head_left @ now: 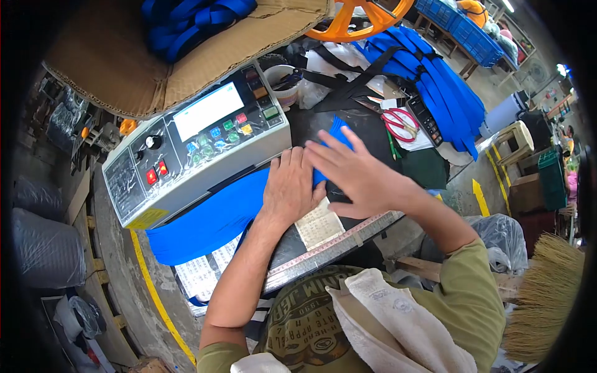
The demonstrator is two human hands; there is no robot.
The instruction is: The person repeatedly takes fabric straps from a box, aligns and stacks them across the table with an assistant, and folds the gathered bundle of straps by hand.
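A thick stack of flat blue webbing straps [205, 214] runs along the front of a control box. My left hand [289, 186] lies over the stack, fingers over its far side and thumb on the near side, holding it. Just to the right, my right hand [360, 177] is tilted, its fingers stretched and apart, overlapping the left fingertips in view. Whether it touches the straps is hard to tell. The short blue ends stick out beyond it. A sheet with handwriting [320, 225] lies below my hands, beside a measuring tape [317, 255] along the table edge.
The control box [205, 140] with screen and buttons stands at left, under a cardboard box [118, 56] of blue webbing. Red-handled scissors [401, 124], a calculator [424, 118] and a white tub [283, 87] sit behind. More blue straps [429, 81] hang at right, near an orange wheel [360, 22].
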